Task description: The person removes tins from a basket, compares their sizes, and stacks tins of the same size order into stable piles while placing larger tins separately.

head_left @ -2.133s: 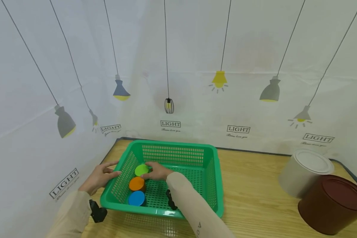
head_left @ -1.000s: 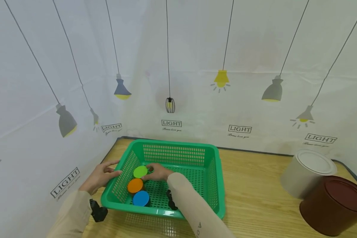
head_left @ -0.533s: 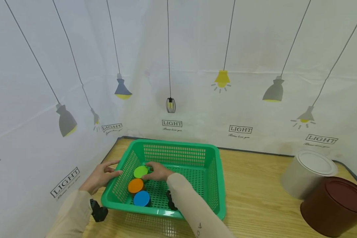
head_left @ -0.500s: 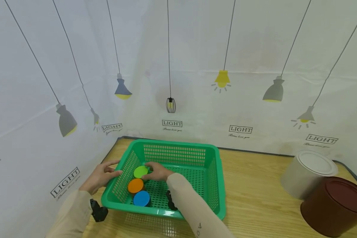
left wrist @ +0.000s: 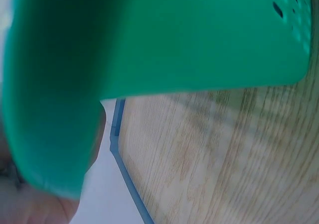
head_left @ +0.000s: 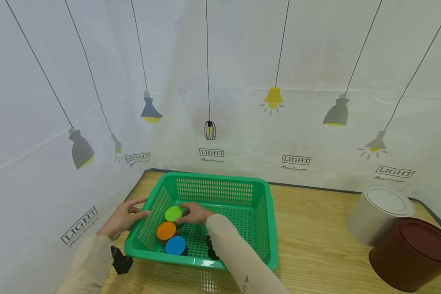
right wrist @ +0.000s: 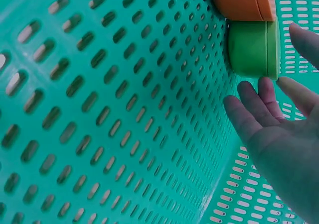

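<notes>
In the head view my left hand (head_left: 124, 217) rests at the left rim of a green plastic basket (head_left: 259, 224), thumb and index fingertips touching it; the left wrist view shows this rim (left wrist: 45, 109) hiding most of the fingers. Inside the basket, three short round lidded containers stand along the left side: green (head_left: 173, 214) at the back, orange (head_left: 166, 231) in the middle, blue (head_left: 175, 246) in front. Reaching in, my right hand (head_left: 194, 213) has thumb and fingers spread beside the green one. In the right wrist view its fingers (right wrist: 249, 122) look loosely extended, fingertips against or close to that container.
A white can (head_left: 367, 220) and a dark red can (head_left: 397, 257), both lidded, stand at the right of the wooden table (head_left: 308, 237). White walls (head_left: 242, 53) with printed lamps close in the back and left.
The blue container has shifted to the right, while the orange and green ones have slid slightly left and nearer. Both hands stay about where they were.
</notes>
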